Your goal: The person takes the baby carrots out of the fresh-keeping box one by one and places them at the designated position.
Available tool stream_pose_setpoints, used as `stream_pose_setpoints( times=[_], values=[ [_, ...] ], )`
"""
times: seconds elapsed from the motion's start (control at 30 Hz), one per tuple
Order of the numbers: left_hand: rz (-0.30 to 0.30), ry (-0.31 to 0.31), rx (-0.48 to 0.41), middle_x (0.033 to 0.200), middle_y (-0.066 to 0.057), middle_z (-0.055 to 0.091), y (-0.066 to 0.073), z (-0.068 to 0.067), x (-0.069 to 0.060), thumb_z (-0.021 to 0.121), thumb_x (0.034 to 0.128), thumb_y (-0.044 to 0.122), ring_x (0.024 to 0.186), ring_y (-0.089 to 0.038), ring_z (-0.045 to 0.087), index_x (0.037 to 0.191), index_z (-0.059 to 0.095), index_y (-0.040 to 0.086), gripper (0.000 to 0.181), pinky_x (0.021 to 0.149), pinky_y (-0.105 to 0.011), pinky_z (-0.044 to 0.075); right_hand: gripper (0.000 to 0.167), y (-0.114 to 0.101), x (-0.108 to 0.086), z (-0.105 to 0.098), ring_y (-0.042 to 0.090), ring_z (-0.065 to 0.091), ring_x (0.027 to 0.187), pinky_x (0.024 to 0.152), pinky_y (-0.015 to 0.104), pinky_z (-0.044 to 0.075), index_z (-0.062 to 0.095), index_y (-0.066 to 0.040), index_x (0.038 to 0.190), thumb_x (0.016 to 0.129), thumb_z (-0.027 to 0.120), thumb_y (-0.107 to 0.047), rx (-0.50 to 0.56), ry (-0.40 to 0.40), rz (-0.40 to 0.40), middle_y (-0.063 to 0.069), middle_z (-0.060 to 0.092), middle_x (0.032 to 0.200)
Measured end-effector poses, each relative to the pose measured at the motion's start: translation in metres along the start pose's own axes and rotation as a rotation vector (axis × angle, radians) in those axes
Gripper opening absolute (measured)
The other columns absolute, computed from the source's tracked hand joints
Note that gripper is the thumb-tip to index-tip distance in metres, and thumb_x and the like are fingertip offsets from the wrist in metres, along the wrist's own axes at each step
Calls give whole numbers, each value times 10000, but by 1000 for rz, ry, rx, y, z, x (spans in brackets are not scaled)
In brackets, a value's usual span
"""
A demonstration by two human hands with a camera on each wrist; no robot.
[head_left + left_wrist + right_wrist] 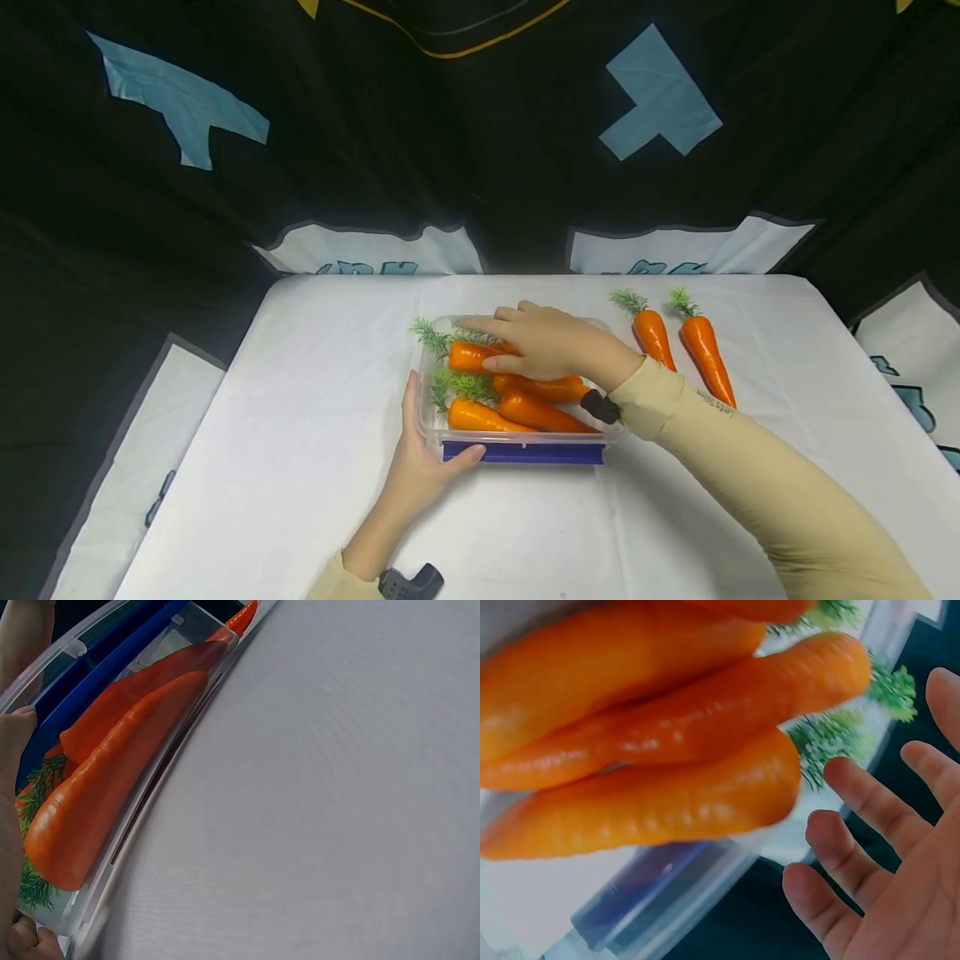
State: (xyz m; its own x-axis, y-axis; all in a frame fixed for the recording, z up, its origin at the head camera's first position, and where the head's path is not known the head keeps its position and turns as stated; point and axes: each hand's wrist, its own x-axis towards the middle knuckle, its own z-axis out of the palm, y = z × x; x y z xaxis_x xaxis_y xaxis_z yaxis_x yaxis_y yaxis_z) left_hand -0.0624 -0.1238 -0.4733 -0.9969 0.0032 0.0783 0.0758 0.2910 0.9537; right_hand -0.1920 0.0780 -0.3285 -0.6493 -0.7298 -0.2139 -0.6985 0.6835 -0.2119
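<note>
A clear plastic food container [432,435] with a blue clip [522,452] along its front holds several orange carrots [542,412] with green leafy tops [468,385]. My left hand [420,467] holds its front left corner, thumb by the clip and fingers along the left wall. In the left wrist view, the thumb [16,739] lies at the clip's edge and the carrots [112,787] show through the wall. Over the far side of the container is my right hand [551,340], fingers extended. The right wrist view shows those fingers [870,802] spread, apart from the carrots [682,727].
Two more carrots lie on the white table [315,400] to the right of the container: one [652,333] partly behind the right sleeve, the other [708,358] farther right. A black cloth [375,142] with light blue patches hangs behind the table.
</note>
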Motion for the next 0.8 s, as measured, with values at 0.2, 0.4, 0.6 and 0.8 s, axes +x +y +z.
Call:
stream_pose_setpoints(
  times=[0.2,0.4,0.6,0.8],
  values=[
    [1,-6,-5,1685,-67,-4,1,0,0,873,749,311,1538,-348,113,1567,-84,421,1263,1191,-672,142,653,-5,8,10,334,496,1338,1067,579,456,271,-458,1542,960,555,-542,-17,-63,47,-3,451,1545],
    [-4,0,-1,1685,-76,3,2,-1,0,871,751,321,1538,-346,118,1554,-84,455,1255,1192,-668,144,661,-13,13,10,368,478,1358,1106,601,405,278,-447,1544,960,581,-508,-39,-48,61,-28,512,1503],
    [-8,-3,-8,1685,-71,-4,1,-1,-1,871,752,321,1538,-340,126,1543,-90,479,1254,1200,-652,148,670,-16,18,16,388,470,1363,1110,597,402,285,-442,1543,955,603,-490,-91,-43,56,-2,609,1405],
    [-7,-6,-7,1686,-53,0,0,0,-1,873,751,321,1535,-337,147,1543,-87,480,1255,1200,-645,160,688,-14,19,25,326,550,1216,1058,496,474,319,-392,1544,941,642,-457,-152,14,-9,27,616,1394]
  ],
)
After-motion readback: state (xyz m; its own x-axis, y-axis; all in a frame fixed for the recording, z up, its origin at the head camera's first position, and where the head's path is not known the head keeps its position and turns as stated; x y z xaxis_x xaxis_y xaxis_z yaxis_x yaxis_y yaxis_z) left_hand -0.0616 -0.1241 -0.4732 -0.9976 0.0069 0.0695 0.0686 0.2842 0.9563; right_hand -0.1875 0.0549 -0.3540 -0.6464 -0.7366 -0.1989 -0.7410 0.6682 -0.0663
